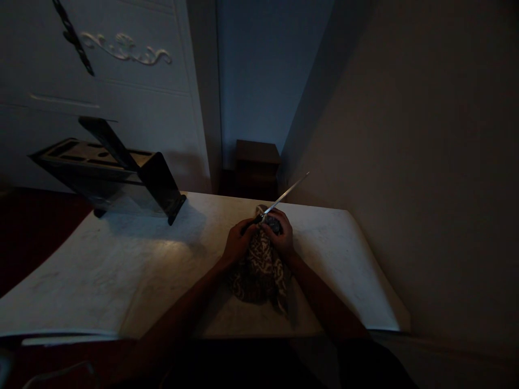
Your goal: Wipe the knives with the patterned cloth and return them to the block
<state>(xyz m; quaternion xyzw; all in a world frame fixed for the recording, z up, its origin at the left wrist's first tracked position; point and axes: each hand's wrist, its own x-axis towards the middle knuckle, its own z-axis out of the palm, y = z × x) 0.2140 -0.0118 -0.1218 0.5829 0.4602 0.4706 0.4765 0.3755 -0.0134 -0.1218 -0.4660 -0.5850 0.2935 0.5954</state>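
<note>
A long thin metal blade or rod (pixel 287 191) points up and to the right from between my hands. My left hand (pixel 238 241) is closed on its dark handle end, as far as the dim light shows. My right hand (pixel 280 233) is closed on a dark patterned cloth (pixel 259 270) that wraps the base of the blade and hangs down onto the white table (pixel 121 270). Both hands sit close together near the middle of the table.
A dark knife block (pixel 117 173) with empty slots and one handle sticking out lies tilted at the table's back left. A white door with ornament stands behind it. A small dark cabinet (pixel 258 162) sits in the corner. A plain wall runs along the right.
</note>
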